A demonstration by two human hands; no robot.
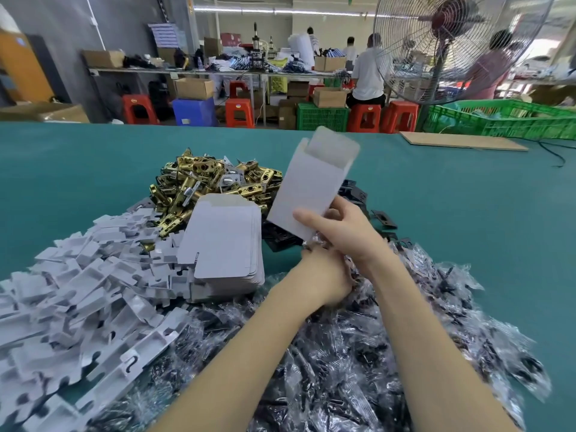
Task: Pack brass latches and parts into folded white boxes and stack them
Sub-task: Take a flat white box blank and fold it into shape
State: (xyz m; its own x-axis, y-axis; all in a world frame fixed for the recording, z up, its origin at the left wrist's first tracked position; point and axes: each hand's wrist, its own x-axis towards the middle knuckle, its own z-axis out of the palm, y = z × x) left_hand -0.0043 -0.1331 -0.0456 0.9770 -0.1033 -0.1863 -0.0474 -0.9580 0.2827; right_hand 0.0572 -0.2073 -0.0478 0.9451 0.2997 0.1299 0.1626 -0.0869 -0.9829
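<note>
My right hand (pixel 338 230) grips the lower end of a folded white box (pixel 307 188), held upright and tilted with its top flap open. Just below, my left hand (pixel 324 275) reaches into the heap of clear plastic bags of dark parts (pixel 358 353), fingers curled down among them; what it holds is hidden. A pile of brass latches (pixel 199 182) lies beyond on the green table (pixel 78 169). A stack of flat white box blanks (pixel 226 241) rests left of my hands. White cardboard inserts (pixel 78 300) spread out at the left.
Black plates (pixel 378 215) lie right of the box. A flat brown board (pixel 461 141) sits at the table's far right edge. Behind are a standing fan (pixel 448 48), green crates (pixel 505 120), red stools and seated people.
</note>
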